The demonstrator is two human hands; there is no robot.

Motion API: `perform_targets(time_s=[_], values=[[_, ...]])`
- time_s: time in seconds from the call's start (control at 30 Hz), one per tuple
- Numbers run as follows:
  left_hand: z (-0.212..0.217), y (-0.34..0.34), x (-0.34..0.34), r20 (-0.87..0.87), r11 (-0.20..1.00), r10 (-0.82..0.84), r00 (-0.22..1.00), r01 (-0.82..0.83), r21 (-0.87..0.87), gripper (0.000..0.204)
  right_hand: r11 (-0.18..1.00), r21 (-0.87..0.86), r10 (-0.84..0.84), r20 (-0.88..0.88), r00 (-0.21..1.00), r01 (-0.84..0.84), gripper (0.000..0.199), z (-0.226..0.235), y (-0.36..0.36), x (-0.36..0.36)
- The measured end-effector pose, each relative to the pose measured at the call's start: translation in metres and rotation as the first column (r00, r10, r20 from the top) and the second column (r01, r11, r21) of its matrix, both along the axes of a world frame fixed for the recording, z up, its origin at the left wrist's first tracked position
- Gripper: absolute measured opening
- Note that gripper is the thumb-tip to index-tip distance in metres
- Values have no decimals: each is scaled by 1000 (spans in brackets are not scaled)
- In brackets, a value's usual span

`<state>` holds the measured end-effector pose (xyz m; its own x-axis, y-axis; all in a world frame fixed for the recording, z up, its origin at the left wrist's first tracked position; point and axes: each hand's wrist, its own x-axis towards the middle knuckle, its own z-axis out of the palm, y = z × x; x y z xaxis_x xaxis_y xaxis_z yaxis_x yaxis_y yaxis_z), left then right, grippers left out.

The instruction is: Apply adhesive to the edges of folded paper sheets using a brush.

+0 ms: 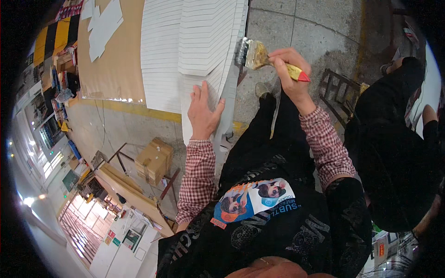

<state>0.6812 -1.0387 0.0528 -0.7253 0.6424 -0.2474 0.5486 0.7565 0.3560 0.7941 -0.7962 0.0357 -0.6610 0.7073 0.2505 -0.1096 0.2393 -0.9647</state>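
Observation:
My left hand (202, 111) lies flat, fingers spread, on a fanned stack of white card sheets (185, 46) laid out in overlapping rows. My right hand (287, 69) grips a wide paintbrush (259, 58) by its yellow handle with a red tip. The brush's bristles touch the right edge of the white stack. Both sleeves are red-checked, over a black top with a printed patch.
A brown board (111, 55) with loose white pieces lies left of the stack. A cardboard box (154, 160) rests on a metal-framed stand below. A person in black (394, 153) sits at the right beside a dark wooden frame (338, 92). Concrete floor has a yellow line (139, 111).

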Motion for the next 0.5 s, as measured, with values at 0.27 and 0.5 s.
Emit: perform_targets(time_s=[0.27,0.5], values=[[7,4,-1,15,999,-11,1000,11,-40,72,998,-5,57,32,998,-57,9,-3,-22,9],[5,11,5,-72,998,-19,997,15,-59,73,999,35,23,63,998,-25,9,-4,-31,15]])
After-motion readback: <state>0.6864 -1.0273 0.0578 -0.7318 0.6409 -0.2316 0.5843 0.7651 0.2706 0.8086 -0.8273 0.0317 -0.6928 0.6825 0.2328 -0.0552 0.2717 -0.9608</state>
